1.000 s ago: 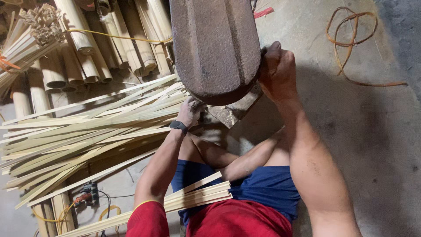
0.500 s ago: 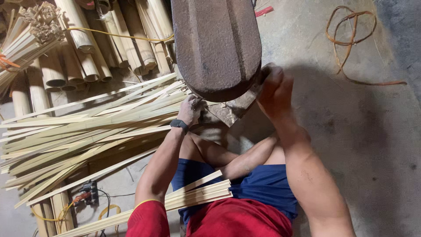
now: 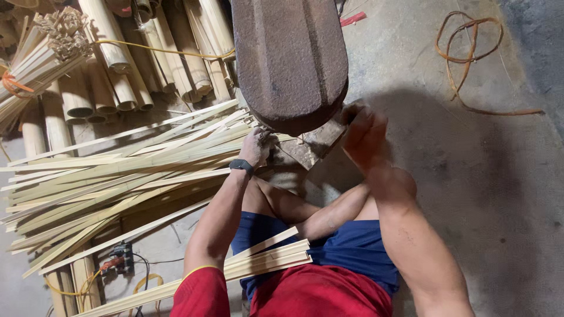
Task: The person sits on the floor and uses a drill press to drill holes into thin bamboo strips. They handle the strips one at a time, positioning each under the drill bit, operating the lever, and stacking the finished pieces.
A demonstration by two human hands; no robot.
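Fingers of the left hand were curled around the ends of the bamboo strips, at the edge of the dark rusty block. Right hand lay against the block's lower right rim, fingers bent; what they pinched could not be told. Strips fanned leftward over the floor, beside bamboo poles.
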